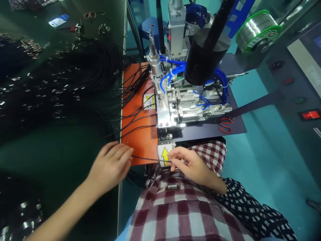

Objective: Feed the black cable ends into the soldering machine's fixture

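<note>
A thin black cable [146,159] runs across the front edge of the orange plate [140,147] between my two hands. My left hand [111,164] is closed around its left part, fingers curled over it at the table's edge. With thumb and forefinger, my right hand [188,164] pinches the cable's other end beside a yellow arrow label [165,155]. Just beyond, several black cables [136,113] lie over the plate and lead into the metal machine [164,113]. The tip in my right fingers is too small to make out.
A dark table [62,140] on the left carries a large heap of black cables [100,63]. Red-handled pliers [226,125] lie right of the machine. A black cylinder [207,57] hangs above it, and a solder wire spool [259,31] stands at back right.
</note>
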`<state>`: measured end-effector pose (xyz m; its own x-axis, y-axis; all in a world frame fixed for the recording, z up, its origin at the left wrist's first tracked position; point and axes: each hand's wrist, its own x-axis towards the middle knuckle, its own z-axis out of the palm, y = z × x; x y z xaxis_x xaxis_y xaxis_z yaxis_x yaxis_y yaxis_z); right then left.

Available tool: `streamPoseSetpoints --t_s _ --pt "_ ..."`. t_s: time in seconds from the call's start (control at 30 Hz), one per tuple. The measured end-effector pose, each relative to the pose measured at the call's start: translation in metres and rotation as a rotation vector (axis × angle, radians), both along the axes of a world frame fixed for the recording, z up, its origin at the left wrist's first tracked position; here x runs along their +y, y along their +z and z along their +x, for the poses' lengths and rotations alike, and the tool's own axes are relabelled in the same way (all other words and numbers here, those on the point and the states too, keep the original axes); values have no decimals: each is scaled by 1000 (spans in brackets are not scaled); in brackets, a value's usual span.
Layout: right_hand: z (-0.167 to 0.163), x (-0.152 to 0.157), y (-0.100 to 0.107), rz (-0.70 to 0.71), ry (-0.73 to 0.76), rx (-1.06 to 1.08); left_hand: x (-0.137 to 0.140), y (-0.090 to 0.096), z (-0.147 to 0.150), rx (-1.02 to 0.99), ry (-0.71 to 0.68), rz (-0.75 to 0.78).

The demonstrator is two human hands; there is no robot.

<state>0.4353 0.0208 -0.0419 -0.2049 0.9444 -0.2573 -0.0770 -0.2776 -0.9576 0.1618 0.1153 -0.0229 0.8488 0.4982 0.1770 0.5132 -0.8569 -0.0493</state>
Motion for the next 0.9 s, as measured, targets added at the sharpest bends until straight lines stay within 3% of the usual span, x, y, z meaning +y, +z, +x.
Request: streamPoseSetpoints --t_s 0.13,0.27,0.4,0.57,0.77,0.9 --pt "-9 7 -2 52 27 -87 -24 4 51 -54 -79 -308" --pt "-2 11 -8 -1 -95 55 -27 2 74 -199 21 -602" --pt "7 13 -11 -56 -152 -7 -23 -1 78 -264 112 -631" --pt "1 15 -9 6 -194 -141 -24 4 90 -195 131 -564" --pt "7 19 -13 -31 -222 83 -19 1 96 -440 224 -982" --pt "13 21 -19 -37 -246 137 -19 -5 94 -508 259 -1030"
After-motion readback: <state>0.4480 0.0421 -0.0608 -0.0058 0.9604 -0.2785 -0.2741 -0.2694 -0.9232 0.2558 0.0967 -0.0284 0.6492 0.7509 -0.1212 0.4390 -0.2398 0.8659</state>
